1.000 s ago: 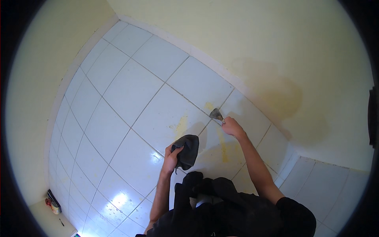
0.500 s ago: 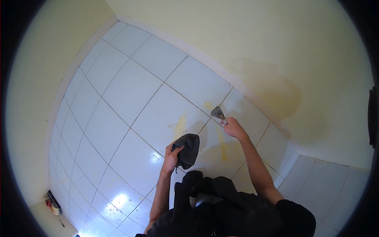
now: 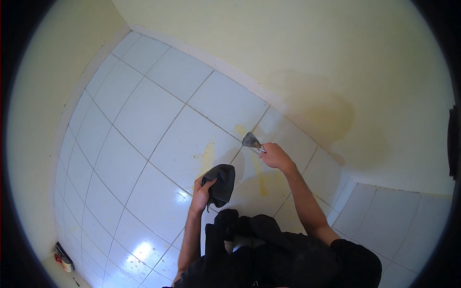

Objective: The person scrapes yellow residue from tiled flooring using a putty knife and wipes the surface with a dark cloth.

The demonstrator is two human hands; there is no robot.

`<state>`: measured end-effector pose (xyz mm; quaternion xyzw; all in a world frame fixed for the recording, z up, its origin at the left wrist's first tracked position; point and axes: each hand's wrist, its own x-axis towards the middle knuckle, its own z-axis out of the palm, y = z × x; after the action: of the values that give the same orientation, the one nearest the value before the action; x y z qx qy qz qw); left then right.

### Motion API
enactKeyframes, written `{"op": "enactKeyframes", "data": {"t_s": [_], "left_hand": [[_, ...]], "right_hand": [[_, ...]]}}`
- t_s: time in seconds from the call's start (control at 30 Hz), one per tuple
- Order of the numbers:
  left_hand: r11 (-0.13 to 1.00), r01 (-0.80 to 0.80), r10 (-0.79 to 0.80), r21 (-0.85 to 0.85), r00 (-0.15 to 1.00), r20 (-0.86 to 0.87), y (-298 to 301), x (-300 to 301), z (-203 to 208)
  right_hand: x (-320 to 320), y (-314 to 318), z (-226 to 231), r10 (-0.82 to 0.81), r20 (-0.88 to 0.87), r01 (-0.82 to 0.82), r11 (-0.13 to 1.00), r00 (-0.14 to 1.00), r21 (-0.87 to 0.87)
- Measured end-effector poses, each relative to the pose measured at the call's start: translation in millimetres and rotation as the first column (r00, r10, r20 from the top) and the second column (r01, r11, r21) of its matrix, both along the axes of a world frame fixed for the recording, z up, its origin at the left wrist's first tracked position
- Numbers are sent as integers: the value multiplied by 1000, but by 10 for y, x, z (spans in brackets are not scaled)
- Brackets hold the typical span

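In my left hand (image 3: 200, 193) is a dark grey cloth (image 3: 222, 186), bunched under the thumb and hanging above the tiles. My right hand (image 3: 277, 156) is closed around the handle of a scraper (image 3: 250, 140) with a wide, flared metal blade. The blade points left and away from me, over the tile joint; whether it touches the floor I cannot tell. Yellow paint stains (image 3: 208, 156) mark the white tiled floor (image 3: 175, 137) beyond the cloth. Another yellow streak (image 3: 262, 185) runs between my two hands, and a small yellow patch (image 3: 240, 129) lies just past the blade.
A cream wall (image 3: 307, 62) with a pale baseboard (image 3: 240, 77) runs along the far right side. A second wall (image 3: 57, 67) stands at the left. Several items, including a dark long object (image 3: 64, 255), lie at the lower left. Tiled flooring continues past a raised edge at right (image 3: 384, 218).
The whole view has shifted slightly, so the floor and both hands appear further left. The scraper is turned a little more to the left; both hands keep their holds.
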<state>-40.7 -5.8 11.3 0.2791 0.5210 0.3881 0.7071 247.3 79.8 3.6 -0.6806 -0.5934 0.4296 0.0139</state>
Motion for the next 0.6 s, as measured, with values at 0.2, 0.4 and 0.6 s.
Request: {"op": "enactKeyframes", "data": {"t_s": [0.2, 0.4, 0.6], "left_hand": [[1000, -19, 19, 2, 1000, 17, -27, -49, 22], [999, -43, 43, -19, 999, -2, -41, -121, 32], [999, -42, 42, -18, 999, 3, -28, -99, 39]], "right_hand": [[19, 0, -124, -12, -29, 16, 989, 999, 145], [-53, 117, 144, -72, -222, 90, 993, 972, 71], [-76, 48, 150, -77, -249, 101, 991, 966, 84]]}}
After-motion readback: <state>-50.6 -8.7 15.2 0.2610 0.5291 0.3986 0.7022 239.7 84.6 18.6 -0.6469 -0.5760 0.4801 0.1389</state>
